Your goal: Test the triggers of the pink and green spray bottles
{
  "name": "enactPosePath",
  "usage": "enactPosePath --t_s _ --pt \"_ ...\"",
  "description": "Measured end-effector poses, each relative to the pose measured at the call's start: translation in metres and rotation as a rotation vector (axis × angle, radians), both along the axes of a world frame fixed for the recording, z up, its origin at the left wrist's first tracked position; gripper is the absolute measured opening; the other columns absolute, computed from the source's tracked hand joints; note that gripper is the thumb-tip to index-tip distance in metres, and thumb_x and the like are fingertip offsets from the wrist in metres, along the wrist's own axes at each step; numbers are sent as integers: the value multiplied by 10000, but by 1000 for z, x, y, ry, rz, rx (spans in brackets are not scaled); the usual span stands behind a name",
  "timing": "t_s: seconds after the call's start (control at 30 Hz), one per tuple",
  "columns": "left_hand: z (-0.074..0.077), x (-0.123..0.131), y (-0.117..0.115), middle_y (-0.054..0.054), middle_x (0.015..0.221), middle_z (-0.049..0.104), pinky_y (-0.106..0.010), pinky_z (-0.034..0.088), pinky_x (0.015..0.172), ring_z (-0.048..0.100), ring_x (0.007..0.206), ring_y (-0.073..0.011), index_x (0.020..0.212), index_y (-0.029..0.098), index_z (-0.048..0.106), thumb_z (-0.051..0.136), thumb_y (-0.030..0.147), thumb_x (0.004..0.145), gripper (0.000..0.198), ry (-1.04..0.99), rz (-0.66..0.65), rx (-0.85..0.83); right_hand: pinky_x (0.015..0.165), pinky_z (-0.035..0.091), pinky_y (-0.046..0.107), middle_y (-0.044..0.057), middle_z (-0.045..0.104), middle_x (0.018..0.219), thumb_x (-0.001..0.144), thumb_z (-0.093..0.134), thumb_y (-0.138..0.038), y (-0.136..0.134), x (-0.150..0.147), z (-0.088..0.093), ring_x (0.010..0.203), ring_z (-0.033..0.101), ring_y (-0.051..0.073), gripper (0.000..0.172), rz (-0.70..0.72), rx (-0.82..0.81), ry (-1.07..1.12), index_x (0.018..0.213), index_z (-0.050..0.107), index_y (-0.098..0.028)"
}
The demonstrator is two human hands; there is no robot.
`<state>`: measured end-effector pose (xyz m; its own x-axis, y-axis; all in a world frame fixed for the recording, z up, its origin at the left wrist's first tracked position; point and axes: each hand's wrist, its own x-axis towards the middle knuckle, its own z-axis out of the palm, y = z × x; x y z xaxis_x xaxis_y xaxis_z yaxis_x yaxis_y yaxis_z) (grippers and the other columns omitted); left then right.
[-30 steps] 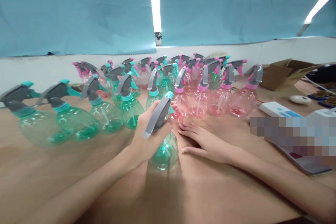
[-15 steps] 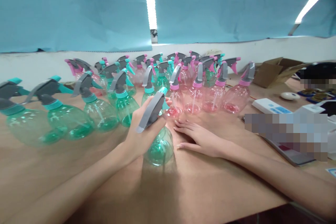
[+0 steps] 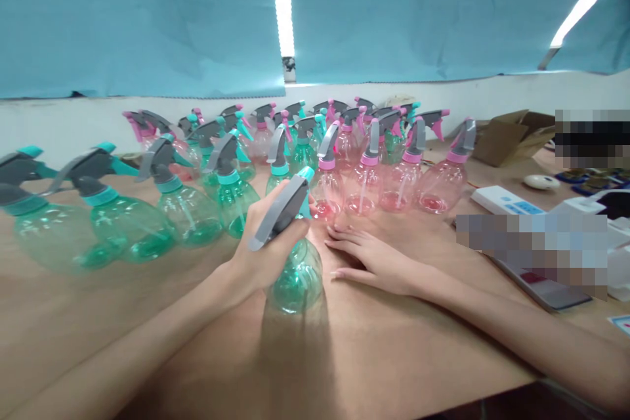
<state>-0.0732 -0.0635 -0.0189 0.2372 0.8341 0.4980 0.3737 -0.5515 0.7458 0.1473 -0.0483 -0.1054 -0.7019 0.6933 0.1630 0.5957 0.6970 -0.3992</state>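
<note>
My left hand point(image 3: 268, 243) is wrapped round the neck of a green spray bottle point(image 3: 296, 285) with a grey and turquoise trigger head. The bottle is close to upright over the table, and its nozzle points away from me. To its right, my right hand point(image 3: 377, 259) lies flat on the brown tabletop point(image 3: 394, 348) with fingers stretched out, holding nothing. Just beyond those fingertips stands a pink spray bottle point(image 3: 325, 193). Left of the held bottle is a green spray bottle point(image 3: 236, 203) with a turquoise collar.
Several green bottles point(image 3: 132, 226) line the left side, and several pink bottles point(image 3: 438, 184) the right. More stand behind them. At the right are a cardboard box point(image 3: 512, 138), a white mouse point(image 3: 540, 182), a white device point(image 3: 506, 201) and a partly blurred flat object point(image 3: 546, 285).
My left hand has shifted slightly left and down with the green spray bottle. My right hand stays flat in the same place.
</note>
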Motion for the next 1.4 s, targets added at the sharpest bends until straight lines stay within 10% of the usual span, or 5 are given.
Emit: enactPosePath --t_s 0.6,0.8,1.07,1.4 --pt "-3 2 -8 13 832 607 -289 493 648 550 631 -122 1129 232 568 621 329 856 294 -11 -5 -20 1067 440 502 141 499 1481 815 757 -474 -20 -15 21 1327 502 323 829 128 -241 404 1496 350 -230" --pt "-4 -7 -10 -22 961 647 -335 514 748 620 777 -167 1215 230 523 682 397 822 456 83 4 12 912 551 492 80 687 1147 760 809 -427 -33 -43 28 1099 652 317 780 64 -353 478 1408 415 -244" --pt "-3 -58 -43 -83 1153 633 -458 524 847 635 976 -267 1314 259 423 732 462 744 680 189 110 -158 843 550 461 65 688 1061 778 784 -455 -40 -86 30 966 681 281 812 44 -345 421 1435 356 -242" --pt "-18 -140 -99 -73 1106 684 -461 543 869 653 1033 -299 1127 295 596 687 404 809 349 190 319 -82 839 533 447 126 667 1181 764 761 -572 -55 -165 36 1065 654 315 923 156 -187 247 1487 299 -230"
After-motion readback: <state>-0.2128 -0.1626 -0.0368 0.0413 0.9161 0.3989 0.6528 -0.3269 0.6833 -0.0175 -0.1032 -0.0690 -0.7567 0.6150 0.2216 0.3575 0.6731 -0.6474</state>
